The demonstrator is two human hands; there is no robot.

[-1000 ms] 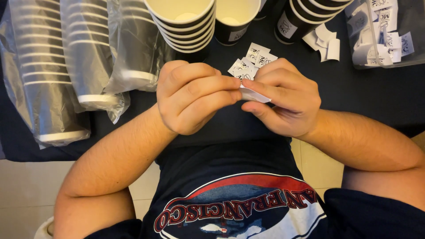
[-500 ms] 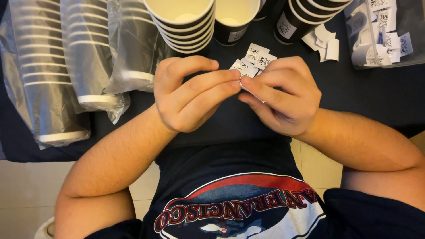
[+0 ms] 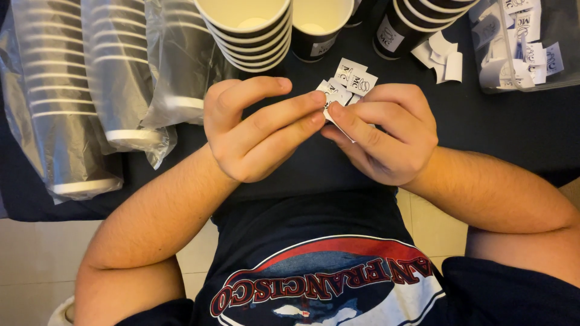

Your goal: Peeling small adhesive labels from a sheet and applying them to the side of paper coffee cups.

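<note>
Right now both hands meet above the dark bench (image 3: 513, 139): the left hand (image 3: 254, 130) and right hand (image 3: 386, 136) each have fingers pinched shut on one small white sticker (image 3: 331, 104), held just over a loose pile of stickers (image 3: 350, 78). Clumsy peeling could tear it or curl it onto itself.

Bare forearms, no sleeves reaching past the elbows, no watch, rings or bands on the left hand (image 3: 260, 130) or the right hand (image 3: 386, 136). Short, plain fingernails. Dark navy T-shirt (image 3: 314, 223) with a round printed chest graphic: red arc on top, blue field beneath, white patches, an arc of red lettering.
</note>
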